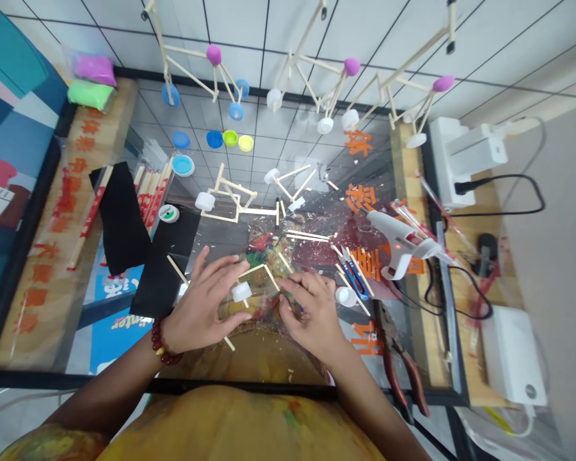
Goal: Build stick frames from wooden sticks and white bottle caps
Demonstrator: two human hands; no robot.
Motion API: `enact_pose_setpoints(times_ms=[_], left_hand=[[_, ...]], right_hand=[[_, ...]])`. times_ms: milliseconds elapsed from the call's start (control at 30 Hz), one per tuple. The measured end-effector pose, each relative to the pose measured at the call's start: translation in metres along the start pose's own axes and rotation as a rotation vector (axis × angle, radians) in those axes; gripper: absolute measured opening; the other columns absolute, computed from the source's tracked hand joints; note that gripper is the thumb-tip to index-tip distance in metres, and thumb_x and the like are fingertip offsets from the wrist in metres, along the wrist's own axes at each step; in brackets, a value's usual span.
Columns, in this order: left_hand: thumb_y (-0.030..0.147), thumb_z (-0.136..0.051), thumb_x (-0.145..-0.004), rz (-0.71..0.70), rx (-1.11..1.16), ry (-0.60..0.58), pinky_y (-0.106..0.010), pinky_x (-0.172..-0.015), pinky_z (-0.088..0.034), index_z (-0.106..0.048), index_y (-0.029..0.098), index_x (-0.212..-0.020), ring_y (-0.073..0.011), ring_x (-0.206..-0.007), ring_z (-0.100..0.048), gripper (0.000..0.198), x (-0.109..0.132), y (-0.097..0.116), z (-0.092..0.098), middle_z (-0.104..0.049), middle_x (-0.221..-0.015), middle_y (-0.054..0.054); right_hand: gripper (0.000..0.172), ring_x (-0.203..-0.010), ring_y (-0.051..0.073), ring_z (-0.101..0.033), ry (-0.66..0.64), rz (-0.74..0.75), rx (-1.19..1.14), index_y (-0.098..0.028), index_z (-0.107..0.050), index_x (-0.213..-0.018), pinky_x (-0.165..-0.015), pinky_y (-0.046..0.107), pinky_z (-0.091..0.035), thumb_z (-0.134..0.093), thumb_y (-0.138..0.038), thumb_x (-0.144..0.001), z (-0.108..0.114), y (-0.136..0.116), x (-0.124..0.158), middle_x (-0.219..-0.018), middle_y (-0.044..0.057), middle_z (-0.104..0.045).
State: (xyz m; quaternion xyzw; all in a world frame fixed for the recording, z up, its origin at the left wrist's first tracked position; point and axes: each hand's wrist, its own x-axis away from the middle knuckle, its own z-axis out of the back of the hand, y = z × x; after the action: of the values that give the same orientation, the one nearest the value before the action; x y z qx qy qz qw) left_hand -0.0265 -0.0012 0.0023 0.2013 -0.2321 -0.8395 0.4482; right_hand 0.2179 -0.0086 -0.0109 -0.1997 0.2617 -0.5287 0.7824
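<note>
- The way to the right of the hands (199,307) was blocked by blue-handled snips (352,275) and a white hot-glue gun (398,240).
- Passage to the left was obstructed by a black sheet (160,275).
- Room was left between the hands and a wooden stick frame (230,195), though it was crossed by loose sticks (307,235).

The glass-topped desk (288,388) runs beneath everything. A white glue gun (400,240) and red-handled pliers (398,362) lie right of the right hand (312,314), black sheets (160,269) left of the left hand (199,301).

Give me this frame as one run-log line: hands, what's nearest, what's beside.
left hand: around white bottle cap | right hand: by wooden sticks | beside: hot glue gun
</note>
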Motion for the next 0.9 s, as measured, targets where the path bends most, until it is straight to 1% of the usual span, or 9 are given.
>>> enact_pose_setpoints(times_ms=[233,400,500,567,633,767,900], left_hand=[[0.036,-0.069,-0.085,0.005,-0.001,-0.005,-0.064,-0.123,-0.012,-0.024,0.023,-0.154,-0.0321,-0.135,-0.050,0.083,-0.002,0.000,-0.001,-0.063,-0.135,-0.011],[0.036,-0.068,-0.086,0.004,-0.005,-0.008,-0.064,-0.123,-0.012,-0.025,0.023,-0.153,-0.0311,-0.135,-0.049,0.081,-0.003,0.000,-0.002,-0.064,-0.134,-0.011],[0.037,-0.068,-0.086,0.002,-0.009,-0.005,-0.065,-0.122,-0.012,-0.023,0.022,-0.153,-0.0314,-0.135,-0.049,0.082,-0.003,0.001,-0.002,-0.064,-0.133,-0.011],[0.038,-0.069,-0.086,0.007,-0.013,0.004,-0.065,-0.122,-0.013,-0.022,0.022,-0.154,-0.0321,-0.135,-0.049,0.084,-0.003,0.002,-0.002,-0.063,-0.133,-0.012],[0.039,-0.070,-0.085,0.018,-0.021,0.027,-0.064,-0.122,-0.015,-0.021,0.023,-0.154,-0.0325,-0.134,-0.050,0.086,-0.003,0.002,-0.002,-0.062,-0.133,-0.013],[0.041,-0.073,-0.082,0.026,-0.042,0.072,-0.063,-0.121,-0.019,-0.020,0.022,-0.155,-0.0323,-0.130,-0.052,0.093,-0.002,0.003,-0.003,-0.062,-0.128,-0.014],[0.042,-0.074,-0.080,0.036,-0.045,0.071,-0.063,-0.121,-0.020,-0.020,0.020,-0.156,-0.0324,-0.130,-0.052,0.095,-0.001,0.003,-0.003,-0.061,-0.128,-0.015]], right_hand=[[0.030,-0.091,0.022,-0.061,-0.001,-0.011,-0.007,-0.026,-0.068,-0.110,-0.082,0.039,-0.035,-0.058,-0.016,-0.084,0.000,-0.001,-0.001,-0.097,0.003,-0.067],[0.028,-0.092,0.022,-0.061,0.002,-0.007,0.000,-0.026,-0.068,-0.110,-0.082,0.039,-0.035,-0.059,-0.017,-0.084,0.000,-0.001,-0.001,-0.098,0.003,-0.067],[0.024,-0.094,0.022,-0.062,0.029,-0.018,0.011,-0.024,-0.067,-0.109,-0.084,0.039,-0.035,-0.065,-0.025,-0.084,-0.003,-0.003,-0.001,-0.099,0.004,-0.068],[0.021,-0.094,0.023,-0.062,0.057,-0.032,0.042,-0.023,-0.067,-0.104,-0.083,0.038,-0.035,-0.068,-0.031,-0.085,-0.005,-0.006,-0.002,-0.098,0.005,-0.068],[0.016,-0.092,0.023,-0.062,0.061,-0.043,0.081,-0.022,-0.067,-0.098,-0.081,0.037,-0.034,-0.068,-0.033,-0.086,-0.006,-0.009,-0.004,-0.094,0.004,-0.069],[0.004,-0.085,0.021,-0.062,0.037,-0.057,0.107,-0.022,-0.065,-0.090,-0.080,0.037,-0.033,-0.063,-0.025,-0.091,-0.004,-0.011,-0.006,-0.088,0.003,-0.071],[0.007,-0.084,0.021,-0.060,0.001,-0.078,0.104,-0.022,-0.062,-0.091,-0.080,0.038,-0.033,-0.058,-0.017,-0.093,0.002,-0.005,-0.003,-0.090,0.003,-0.071]])
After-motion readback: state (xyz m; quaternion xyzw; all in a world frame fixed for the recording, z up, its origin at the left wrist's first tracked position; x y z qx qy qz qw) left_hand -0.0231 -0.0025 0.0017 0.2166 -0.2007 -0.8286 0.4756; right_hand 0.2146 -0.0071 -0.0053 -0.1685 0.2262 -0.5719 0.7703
